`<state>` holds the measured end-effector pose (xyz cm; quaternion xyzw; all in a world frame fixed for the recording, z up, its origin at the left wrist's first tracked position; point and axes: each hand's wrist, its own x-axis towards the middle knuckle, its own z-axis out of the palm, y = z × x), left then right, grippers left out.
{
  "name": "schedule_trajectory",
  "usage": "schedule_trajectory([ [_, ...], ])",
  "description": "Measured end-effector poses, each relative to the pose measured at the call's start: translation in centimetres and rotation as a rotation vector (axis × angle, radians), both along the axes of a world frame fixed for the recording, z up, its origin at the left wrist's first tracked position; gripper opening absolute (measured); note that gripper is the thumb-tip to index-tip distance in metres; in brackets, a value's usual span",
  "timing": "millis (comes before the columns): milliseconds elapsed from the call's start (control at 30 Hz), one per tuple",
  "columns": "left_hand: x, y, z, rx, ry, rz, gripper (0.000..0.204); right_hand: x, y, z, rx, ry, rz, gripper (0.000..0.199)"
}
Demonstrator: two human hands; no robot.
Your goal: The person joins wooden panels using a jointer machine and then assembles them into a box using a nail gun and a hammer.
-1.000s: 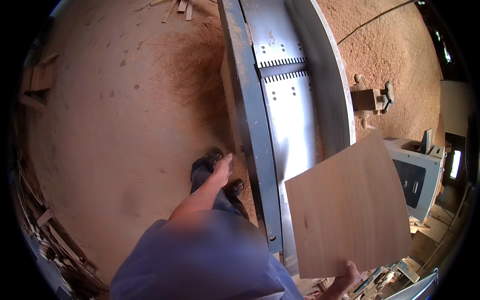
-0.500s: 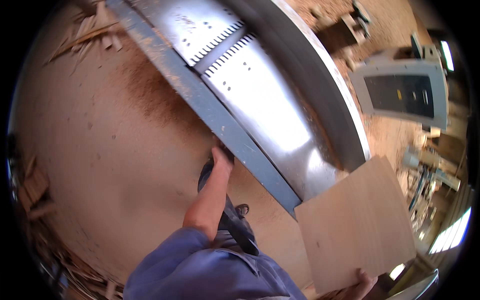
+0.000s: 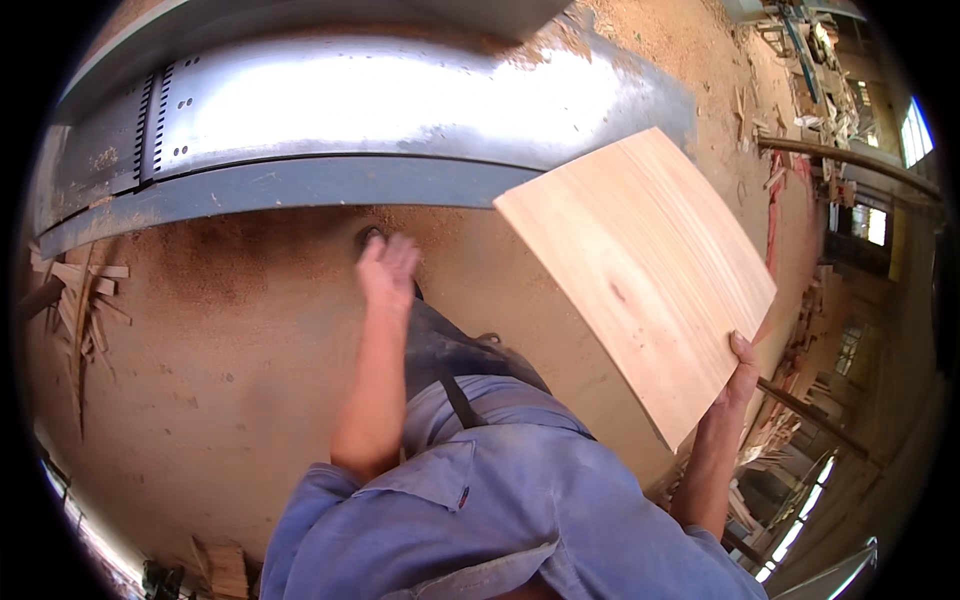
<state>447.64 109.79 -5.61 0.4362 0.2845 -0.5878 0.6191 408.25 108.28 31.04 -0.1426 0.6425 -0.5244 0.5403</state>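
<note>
Fingers of the right hand [image 3: 741,378] clamp the board [image 3: 640,280] at its near right edge, thumb on top; its far end overlaps the machine [image 3: 380,110] in view, contact unclear. Left hand [image 3: 387,274]: fingers blurred, extended, slightly apart.

The left hand [image 3: 388,272] has room to pass leftward over the floor [image 3: 250,400], with loose wood strips [image 3: 85,300] in the way well off to that side. Just ahead of it, the long blue-grey edge [image 3: 300,187] along the near side of the metal surface [image 3: 350,110] bars the way. Toward the right hand [image 3: 740,372] there is a gap, then the wooden board [image 3: 640,285] stands across; its far-left corner overlaps the edge in view, contact unclear.
</note>
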Motion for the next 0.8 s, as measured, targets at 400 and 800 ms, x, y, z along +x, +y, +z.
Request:
schedule_trajectory([
  [400, -39.7, 8.3, 26.3, -0.958, -0.002, -1.094, 0.108, -25.7, 28.0, -12.7, 0.024, -0.469, -0.47, 0.057],
  [800, -69.9, 9.8, 25.3, -0.821, -0.055, -1.599, 0.124, -42.8, 38.1, -17.5, -0.083, -0.757, -0.87, 0.039],
])
